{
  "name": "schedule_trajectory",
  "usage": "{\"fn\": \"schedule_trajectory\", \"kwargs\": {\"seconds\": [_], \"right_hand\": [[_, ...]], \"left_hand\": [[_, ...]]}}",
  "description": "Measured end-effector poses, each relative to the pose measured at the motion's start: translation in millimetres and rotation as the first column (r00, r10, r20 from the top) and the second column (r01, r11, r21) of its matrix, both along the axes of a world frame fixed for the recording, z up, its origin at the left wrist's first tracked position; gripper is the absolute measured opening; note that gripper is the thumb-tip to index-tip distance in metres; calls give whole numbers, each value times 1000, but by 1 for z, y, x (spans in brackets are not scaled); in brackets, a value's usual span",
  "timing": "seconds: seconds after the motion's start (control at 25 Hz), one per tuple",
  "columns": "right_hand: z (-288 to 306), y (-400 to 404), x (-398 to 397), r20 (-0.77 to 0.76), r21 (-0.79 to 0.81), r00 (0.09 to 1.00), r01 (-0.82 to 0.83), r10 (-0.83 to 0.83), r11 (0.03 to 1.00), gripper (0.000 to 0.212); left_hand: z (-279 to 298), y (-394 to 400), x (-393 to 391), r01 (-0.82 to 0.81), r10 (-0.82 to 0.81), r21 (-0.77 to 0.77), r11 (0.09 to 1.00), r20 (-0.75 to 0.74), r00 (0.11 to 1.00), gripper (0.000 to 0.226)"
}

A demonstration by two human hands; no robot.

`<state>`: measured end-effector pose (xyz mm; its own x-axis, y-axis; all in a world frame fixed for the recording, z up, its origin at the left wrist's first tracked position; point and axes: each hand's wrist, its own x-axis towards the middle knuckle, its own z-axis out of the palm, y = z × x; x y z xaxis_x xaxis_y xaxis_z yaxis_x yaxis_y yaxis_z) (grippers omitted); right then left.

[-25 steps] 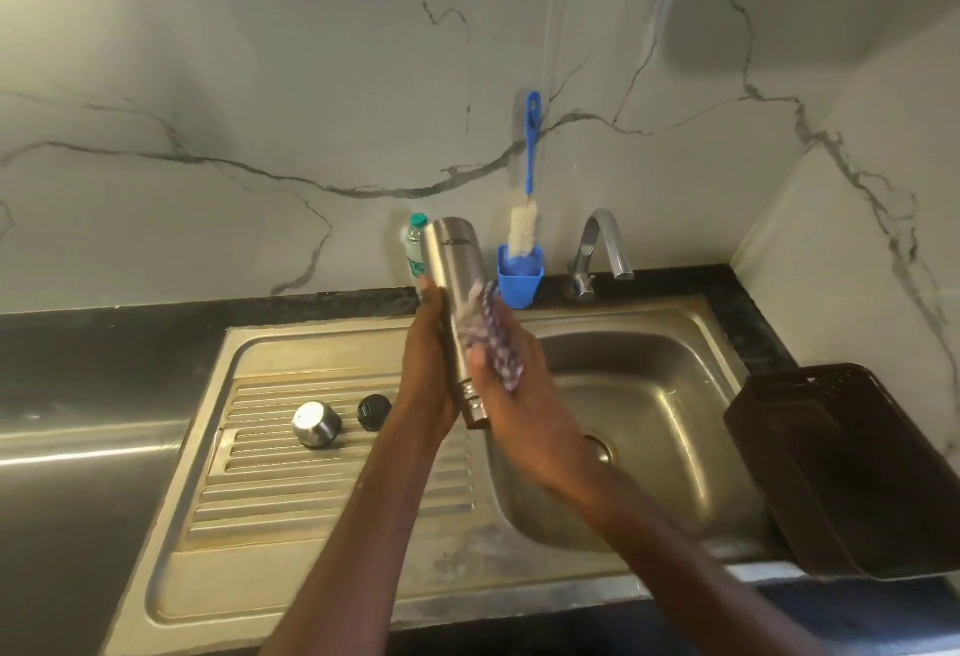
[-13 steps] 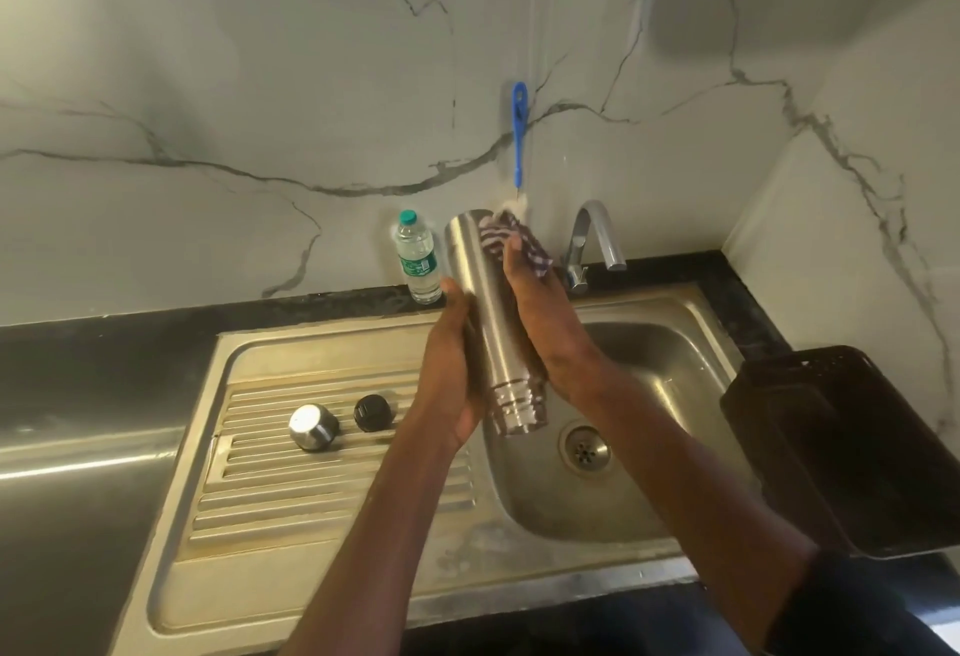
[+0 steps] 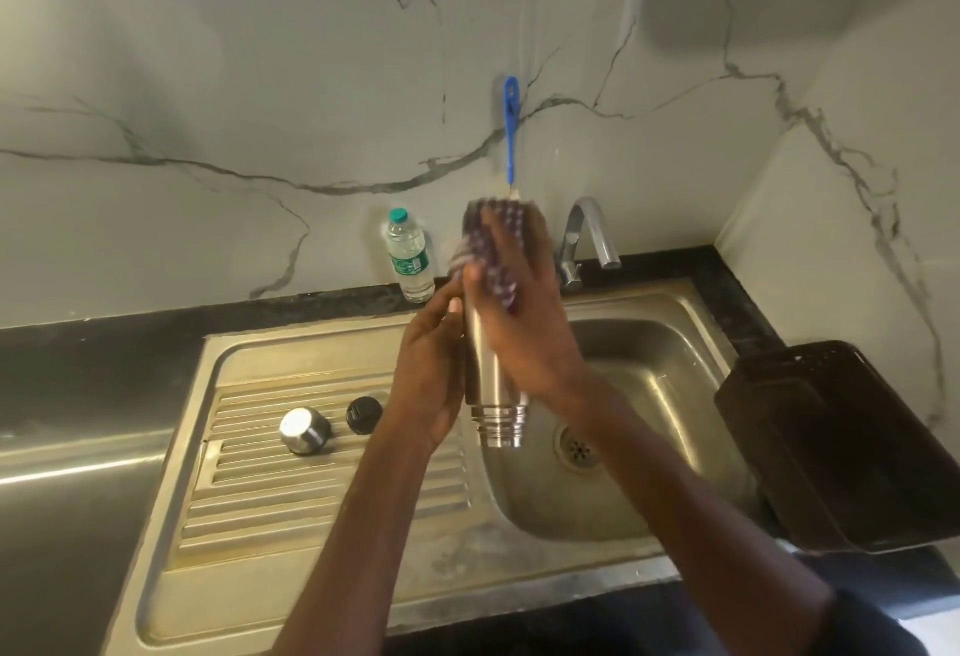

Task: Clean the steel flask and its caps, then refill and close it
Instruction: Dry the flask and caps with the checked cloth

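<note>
item: flask (image 3: 493,369), steel, held inverted over the near left edge of the sink (image 3: 675,354), threaded mouth down, base up near the tap (image 3: 587,234).
left hand (image 3: 428,385): grip wrapped round the lower body, thumb on the left side.
right hand (image 3: 519,322): grip pressing a purple scrubber (image 3: 488,250) against the upper body; blurred, so whether fingers curl round the pad or lie flat on it cannot be told for sure.
caps: steel cap (image 3: 305,430) and black cap (image 3: 364,414), side by side on the ribbed drainboard (image 3: 311,510), left of the flask, well apart from the hands.
also present: water bottle (image 3: 409,255) and blue brush (image 3: 511,130) at the far wall; dark bin (image 3: 831,447) at right.
risks, judged:
- a wet or soapy wall would likely slip through the single holding hand under the scrubbing push and drop mouth-first into the basin, denting the threads.
- a wide left forearm swing could knock the round caps along the ribs.
- only the outside is being rubbed; the inside may be missed.
</note>
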<state>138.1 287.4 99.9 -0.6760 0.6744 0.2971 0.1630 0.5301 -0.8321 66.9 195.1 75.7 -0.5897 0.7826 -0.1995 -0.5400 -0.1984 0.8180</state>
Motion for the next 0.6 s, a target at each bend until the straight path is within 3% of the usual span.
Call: {"fn": "schedule_trajectory", "kwargs": {"seconds": [0.08,0.12,0.32,0.4,0.48,0.6], "right_hand": [[7,23,-8,-129,-287,991,6,-45,958,68],[10,23,-7,-108,-333,993,7,-46,943,67],[-4,-32,31,-37,-293,988,-156,152,943,51],[-12,-54,57,4,-228,973,-224,231,948,62],[-20,-64,64,77,-143,975,-198,210,970,73],[-8,-39,34,75,-43,995,-57,61,997,77]], "left_hand": [[12,1,1,18,-18,-22,1000,-5,1000,32],[19,3,4,21,-21,-42,999,3,1000,37],[21,8,7,31,-26,-31,999,171,985,69],[18,6,-4,16,-6,-37,999,245,970,72],[15,8,-8,23,-7,-70,997,221,975,66],[9,8,2,22,-13,-88,996,103,995,39]]}}
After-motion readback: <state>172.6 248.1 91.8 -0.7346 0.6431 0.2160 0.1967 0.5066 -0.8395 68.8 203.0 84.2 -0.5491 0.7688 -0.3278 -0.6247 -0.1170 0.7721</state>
